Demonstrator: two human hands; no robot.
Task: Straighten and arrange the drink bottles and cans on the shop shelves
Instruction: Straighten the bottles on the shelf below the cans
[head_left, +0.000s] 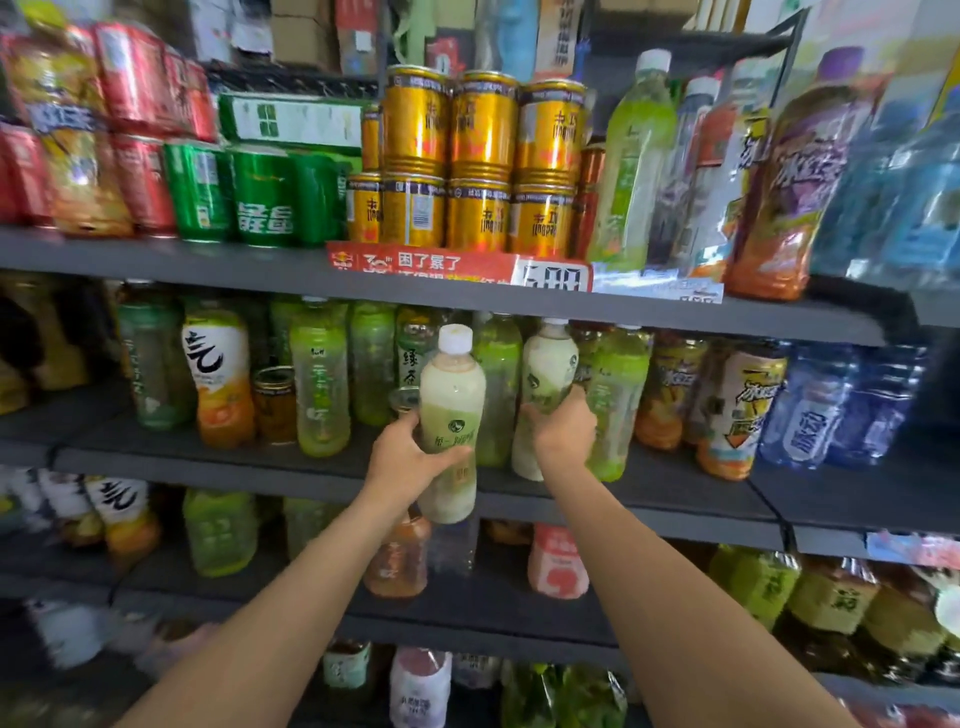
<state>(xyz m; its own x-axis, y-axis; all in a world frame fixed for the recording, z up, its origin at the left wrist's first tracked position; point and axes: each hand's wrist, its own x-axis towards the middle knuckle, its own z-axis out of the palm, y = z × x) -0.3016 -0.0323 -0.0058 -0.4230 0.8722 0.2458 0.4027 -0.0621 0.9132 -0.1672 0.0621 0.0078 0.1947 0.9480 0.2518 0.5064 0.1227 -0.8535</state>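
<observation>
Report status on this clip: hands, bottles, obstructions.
Left hand grips white-capped milky-green plastic bottle, held off shelf front. Right hand grips matching bottle on grey middle shelf. Small glass jar behind left bottle.

Two bare forearms enter from the lower edge; no sleeve, watch or ring shows on either; the left hand (410, 457) and right hand (563, 428) are ungloved; fingernails look short and unpainted.

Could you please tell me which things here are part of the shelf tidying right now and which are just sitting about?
In hand:
left hand gripping a milky bottle
right hand gripping a second milky bottle

Sitting about:
gold cans
green cans
price tag
</observation>
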